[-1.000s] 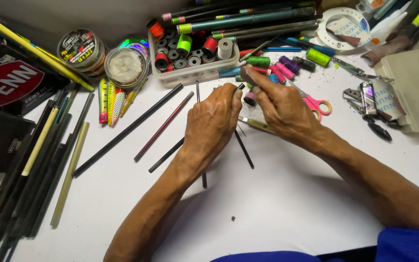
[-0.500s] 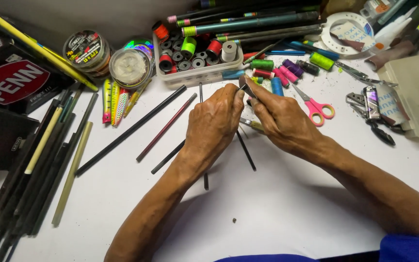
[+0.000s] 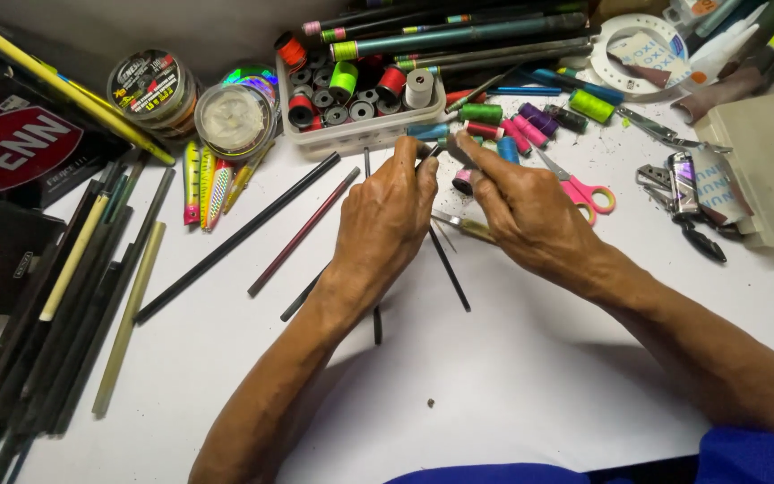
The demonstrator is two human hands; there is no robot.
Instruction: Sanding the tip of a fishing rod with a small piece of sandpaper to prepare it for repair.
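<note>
On the white table (image 3: 530, 376) lie long dark rods (image 3: 235, 237); a clear tray of thread spools (image 3: 360, 99) sits behind the hands. The left hand (image 3: 385, 220) and right hand (image 3: 530, 211) meet, fingertips pinching a small dark piece (image 3: 436, 151) between them, just before the tray; pink-handled scissors (image 3: 584, 190) lie beside.

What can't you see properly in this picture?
- Head view: the small dark piece pinched between the left hand and right hand is mostly covered by the fingers; its kind is unclear.
- The thin dark rod runs under the left hand, so its upper end is hidden.
- The bundle of rods is cut off by the left edge.
</note>
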